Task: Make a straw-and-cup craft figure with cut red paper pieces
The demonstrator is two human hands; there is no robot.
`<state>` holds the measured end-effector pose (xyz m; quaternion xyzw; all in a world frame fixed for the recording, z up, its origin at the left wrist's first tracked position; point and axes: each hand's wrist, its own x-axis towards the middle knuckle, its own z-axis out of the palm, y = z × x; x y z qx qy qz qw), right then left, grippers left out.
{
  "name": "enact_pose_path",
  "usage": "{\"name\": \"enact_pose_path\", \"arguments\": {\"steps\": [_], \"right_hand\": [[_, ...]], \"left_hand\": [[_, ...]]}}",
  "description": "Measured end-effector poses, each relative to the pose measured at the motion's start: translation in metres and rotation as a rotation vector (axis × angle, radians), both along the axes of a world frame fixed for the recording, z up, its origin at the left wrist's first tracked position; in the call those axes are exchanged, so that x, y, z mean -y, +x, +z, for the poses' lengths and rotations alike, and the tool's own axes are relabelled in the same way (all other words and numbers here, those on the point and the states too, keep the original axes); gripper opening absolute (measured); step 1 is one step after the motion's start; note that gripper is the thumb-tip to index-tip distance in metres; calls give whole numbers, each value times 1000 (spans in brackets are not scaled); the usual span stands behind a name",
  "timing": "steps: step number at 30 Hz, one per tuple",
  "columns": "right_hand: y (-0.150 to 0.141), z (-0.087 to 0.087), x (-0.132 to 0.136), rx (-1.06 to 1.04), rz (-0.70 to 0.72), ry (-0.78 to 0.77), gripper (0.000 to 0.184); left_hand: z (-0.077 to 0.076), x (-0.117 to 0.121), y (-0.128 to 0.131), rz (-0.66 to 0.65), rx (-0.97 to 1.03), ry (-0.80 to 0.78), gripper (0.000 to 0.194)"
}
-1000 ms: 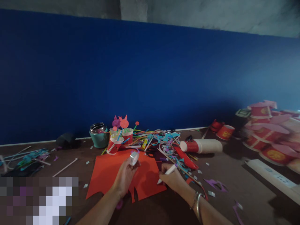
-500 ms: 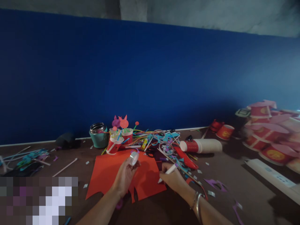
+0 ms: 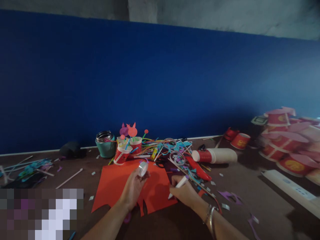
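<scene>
A red sheet [image 3: 112, 180] with cut-out notches along its near edge lies on the dark table. Above its middle, my left hand [image 3: 133, 186] is closed on a small shiny roll of tape [image 3: 143, 169]. At the sheet's right edge my right hand [image 3: 183, 190] grips a white marker [image 3: 181, 182] with a purple end. The marker slants, its lower tip at the red surface; whether it touches is hard to tell. Just behind the sheet stand paper cups [image 3: 121, 156] holding sticks topped with paper shapes, one a red eared head [image 3: 132, 130].
A teal jar [image 3: 105, 148] stands behind left. Scraps, sticks and a red pouch-like item [image 3: 200, 169] crowd the back middle. A stack of white cups [image 3: 223, 155] lies right of them. Farther right are a power strip [image 3: 292, 186] and piled red cups with pink paper [image 3: 287, 140].
My right hand has shifted slightly, and the marker's tip sits a little lower on the red sheet. My left hand and the tape roll look unmoved.
</scene>
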<state>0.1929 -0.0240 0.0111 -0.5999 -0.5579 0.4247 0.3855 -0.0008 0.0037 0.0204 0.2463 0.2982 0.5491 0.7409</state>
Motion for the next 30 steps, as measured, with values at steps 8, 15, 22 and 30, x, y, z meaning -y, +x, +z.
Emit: {"name": "enact_pose_path", "arguments": {"steps": [8,15,22,30], "right_hand": [[-3,5,-1,-28,-89,2,17],[-1,3,0,-22,-26,24,20],[-3,7,1,-6,-37,14,18],[-3,5,0,-1,-22,12,19]], "left_hand": [[-6,-2,-2,-20,8,24,27],[-3,-1,-1,-20,8,31,26],[-3,0,-1,-1,-1,14,25],[-1,0,-1,-18,-6,38,27]]}}
